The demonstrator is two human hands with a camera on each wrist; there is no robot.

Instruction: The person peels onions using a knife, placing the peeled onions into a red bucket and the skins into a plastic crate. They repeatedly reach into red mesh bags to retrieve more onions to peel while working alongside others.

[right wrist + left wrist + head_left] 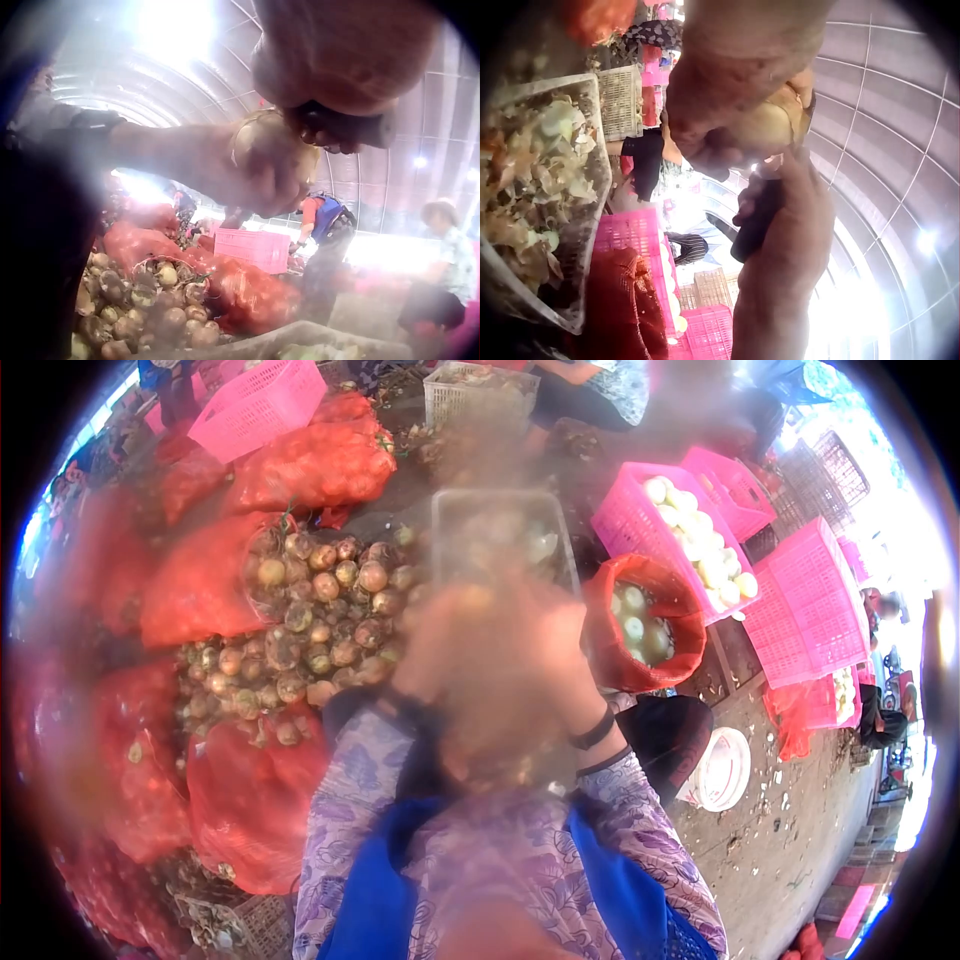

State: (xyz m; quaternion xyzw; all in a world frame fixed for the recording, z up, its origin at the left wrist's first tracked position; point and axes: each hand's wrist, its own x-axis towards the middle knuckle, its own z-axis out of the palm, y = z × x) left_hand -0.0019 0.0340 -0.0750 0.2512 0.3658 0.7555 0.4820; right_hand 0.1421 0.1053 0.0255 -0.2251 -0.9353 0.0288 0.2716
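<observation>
1. Head view, blurred in the middle: both forearms are raised in front of the chest, and the left hand (445,645) and right hand (545,660) meet just above the lap, touching or nearly so.
2. Left wrist view: the left hand's fingers curl round a pale yellow onion (769,127), held up close against the other hand.
3. Right wrist view: the same onion sits in the left palm, wrapped by the fingers, with the right hand just above it.
4. The right hand is a closed fist round a dark handle (756,221); whatever the handle carries is hidden between the hands.
5. A clear tray (440,520) lies just beyond the hands and holds loose peelings (532,172), pale green and brown.
6. To the person's right, a red net bag (610,650) stands open with a few peeled pale onions inside.
7. Behind that bag, a pink crate (625,520) is full of peeled white onions.
8. To the left lies a heap of unpeeled onions (310,620) spilling from torn red netting, with full red sacks (310,465) stacked around it.
</observation>
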